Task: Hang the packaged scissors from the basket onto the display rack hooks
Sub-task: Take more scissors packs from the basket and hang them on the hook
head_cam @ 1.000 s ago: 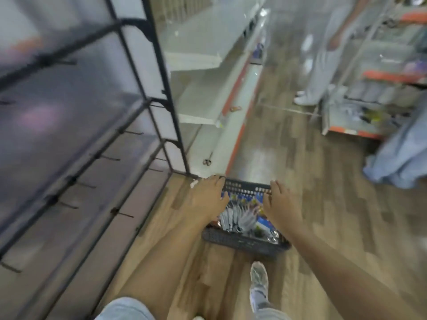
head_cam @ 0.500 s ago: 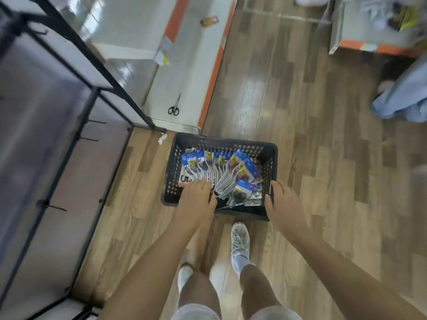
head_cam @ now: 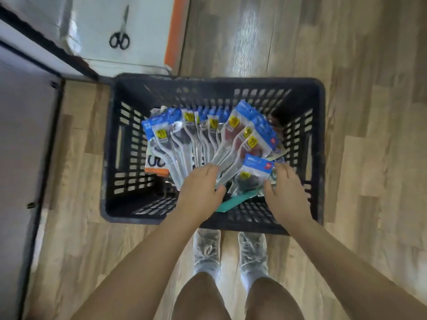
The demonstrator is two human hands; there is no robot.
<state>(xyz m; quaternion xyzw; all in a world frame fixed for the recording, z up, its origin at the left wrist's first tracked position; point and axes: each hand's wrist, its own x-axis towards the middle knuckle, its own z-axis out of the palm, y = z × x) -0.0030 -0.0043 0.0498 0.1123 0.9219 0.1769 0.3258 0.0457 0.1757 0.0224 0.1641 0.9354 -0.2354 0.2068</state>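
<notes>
A black plastic basket [head_cam: 111, 158] stands on the wood floor in front of my feet. Inside it, several packaged scissors [head_cam: 196, 135] with blue headers and yellow stickers are fanned out. My left hand [head_cam: 198, 192] rests with its fingers laid over the clear lower ends of the fan, thumb spread to the right. My right hand [head_cam: 286, 192] is at the right side of the basket. Its thumb and curled fingers pinch the edge of a small blue-topped pack [head_cam: 256, 169]. The display rack [head_cam: 53, 135] shows only as a dark frame at the left; no hooks are in view.
A loose pair of black scissors [head_cam: 119, 38] lies on a white shelf base with orange trim [head_cam: 173, 31] behind the basket. A teal item [head_cam: 235, 200] and an orange-carded pack [head_cam: 154, 165] also lie in the basket. My shoes [head_cam: 206, 250] stand just behind it.
The view has tilted down and come closer to the basket. My right hand left the basket's rim and went in to the small pack. My left hand stays on the fanned packs.
</notes>
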